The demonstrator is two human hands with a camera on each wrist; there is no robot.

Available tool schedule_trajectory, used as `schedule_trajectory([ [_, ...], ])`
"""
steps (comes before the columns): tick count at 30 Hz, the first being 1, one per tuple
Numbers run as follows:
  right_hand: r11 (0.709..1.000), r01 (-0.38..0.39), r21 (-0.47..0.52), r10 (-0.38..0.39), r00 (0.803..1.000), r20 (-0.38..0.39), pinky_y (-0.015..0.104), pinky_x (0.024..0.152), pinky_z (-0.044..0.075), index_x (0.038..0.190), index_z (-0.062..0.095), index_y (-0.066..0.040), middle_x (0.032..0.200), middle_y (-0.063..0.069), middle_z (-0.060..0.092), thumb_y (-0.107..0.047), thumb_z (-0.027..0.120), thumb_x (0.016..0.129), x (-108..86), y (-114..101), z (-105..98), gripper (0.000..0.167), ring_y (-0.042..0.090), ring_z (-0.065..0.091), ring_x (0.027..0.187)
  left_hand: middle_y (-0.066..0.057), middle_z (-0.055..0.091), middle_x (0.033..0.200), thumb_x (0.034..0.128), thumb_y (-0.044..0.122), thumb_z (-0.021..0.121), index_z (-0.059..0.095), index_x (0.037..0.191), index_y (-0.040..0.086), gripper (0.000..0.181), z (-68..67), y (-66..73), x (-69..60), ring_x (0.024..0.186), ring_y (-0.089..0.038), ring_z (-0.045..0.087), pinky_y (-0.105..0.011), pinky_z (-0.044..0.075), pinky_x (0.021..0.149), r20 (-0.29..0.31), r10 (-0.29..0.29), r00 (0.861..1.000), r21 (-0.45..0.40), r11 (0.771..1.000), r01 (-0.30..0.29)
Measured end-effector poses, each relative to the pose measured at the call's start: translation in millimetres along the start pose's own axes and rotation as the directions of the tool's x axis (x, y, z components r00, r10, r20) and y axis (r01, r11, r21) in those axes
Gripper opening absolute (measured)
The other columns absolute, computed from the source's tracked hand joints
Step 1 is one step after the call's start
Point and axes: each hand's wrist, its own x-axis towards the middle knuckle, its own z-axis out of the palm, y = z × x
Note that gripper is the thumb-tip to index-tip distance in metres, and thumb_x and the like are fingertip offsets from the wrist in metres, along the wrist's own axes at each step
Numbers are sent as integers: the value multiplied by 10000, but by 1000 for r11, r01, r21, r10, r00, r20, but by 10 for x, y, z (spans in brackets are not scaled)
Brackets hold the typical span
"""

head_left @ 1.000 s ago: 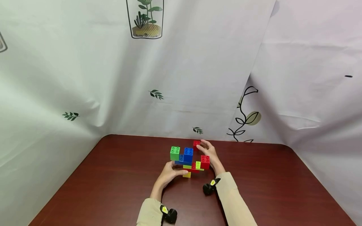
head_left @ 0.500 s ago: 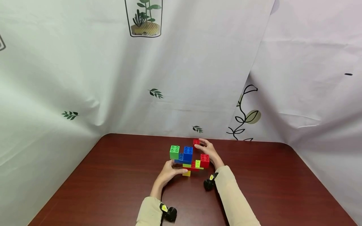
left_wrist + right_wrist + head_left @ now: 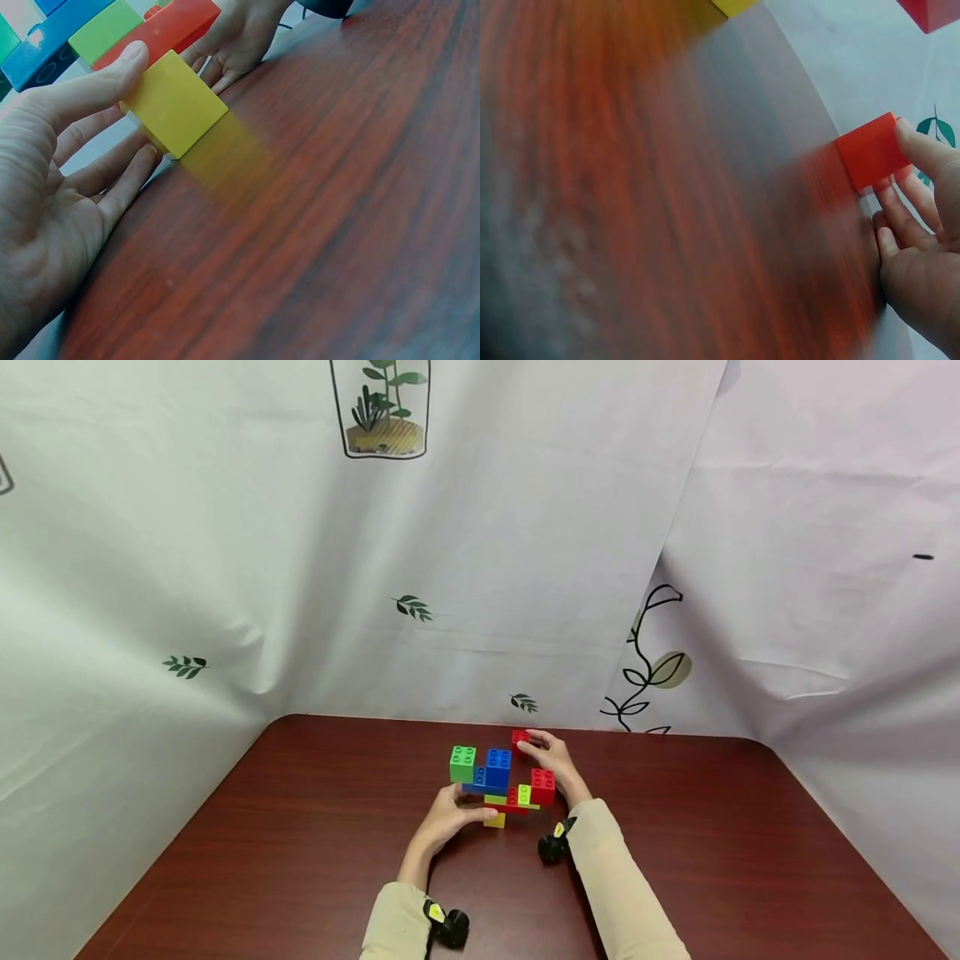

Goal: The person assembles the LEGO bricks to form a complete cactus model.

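Observation:
A stack of toy building bricks (image 3: 495,792) stands on the table, widening upward from a yellow brick (image 3: 178,105). Its upper parts include a green brick (image 3: 462,765), a blue brick (image 3: 498,768) and, toward the right, a red brick (image 3: 542,787). My left hand (image 3: 444,818) grips the stack low down, thumb in front near the yellow brick and fingers behind. Beyond the stack, my right hand (image 3: 553,758) pinches a separate red brick (image 3: 871,154) between thumb and fingers. That brick rests on the tabletop in the right wrist view.
The dark red-brown table (image 3: 300,827) has its far edge close behind the separate red brick. A pale curtain with leaf prints (image 3: 480,543) hangs behind. Black wrist cameras (image 3: 453,929) are strapped over beige sleeves (image 3: 626,885).
The right forearm shifted slightly early on, and the head view tilted a little. Both hands keep their holds, and the bricks stay almost in place.

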Motion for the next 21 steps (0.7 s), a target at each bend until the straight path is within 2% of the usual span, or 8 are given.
schedule_trajectory([
  [9, 989, -27, 145, 41, 994, -97, 485, 1089, 411, 1345, 549, -31, 1337, 218, 560, -314, 680, 916, -64, 80, -37, 530, 347, 508, 1251, -245, 648, 1213, 823, 132, 779, 565, 1260, -47, 519, 36, 9, 0, 1035, -260, 672, -385, 564, 880, 2, 6, 1000, 1, 1000, -6],
  [14, 983, -28, 180, 49, 992, -114, 468, 1077, 422, 1351, 552, -53, 1327, 196, 564, -363, 681, 909, -90, 125, -31, 554, 311, 522, 1220, -236, 649, 1214, 820, 157, 786, 562, 1261, -43, 534, 32, -28, 1, 1038, -249, 672, -378, 563, 886, 5, 10, 1000, 6, 1000, -10],
  [21, 977, 6, 211, 24, 990, -140, 413, 1029, 464, 1326, 567, -31, 1312, 206, 577, -334, 671, 920, -154, 126, 25, 517, 289, 547, 1167, -221, 655, 1209, 814, 181, 794, 571, 1256, -33, 540, -13, -42, 6, 1033, -225, 664, -328, 566, 852, 9, 17, 1000, 3, 1000, -17],
])
